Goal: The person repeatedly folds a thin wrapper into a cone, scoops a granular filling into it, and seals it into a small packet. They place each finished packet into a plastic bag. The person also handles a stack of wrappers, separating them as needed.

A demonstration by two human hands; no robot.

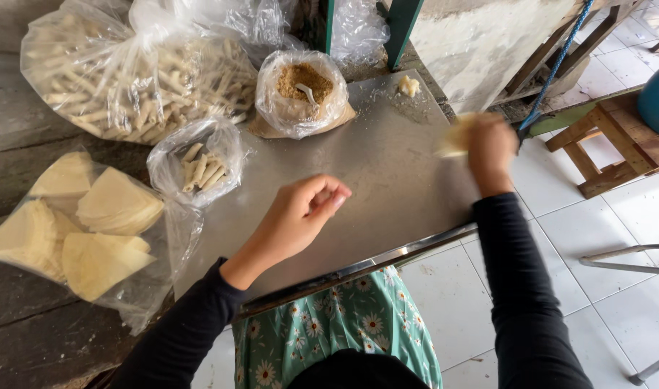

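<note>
At 9 o'clock from the left hand, a clear plastic bag of pale triangular wrapper sheets lies open on the dark wooden bench. Above it, at 11 o'clock, sit a large clear bag of finished rolled sticks and a small clear bag of rolls. That hand hovers over the grey metal work sheet, fingers curled narrow, apparently empty. At 12 o'clock stands a bag of brown crumbly filling with a spoon. At 2 o'clock, the blurred right hand pinches 1 pale wrapper sheet. Judged so, the wrapper is being brought to the sheet; laying it flat and spooning filling would call for both hands.
</note>
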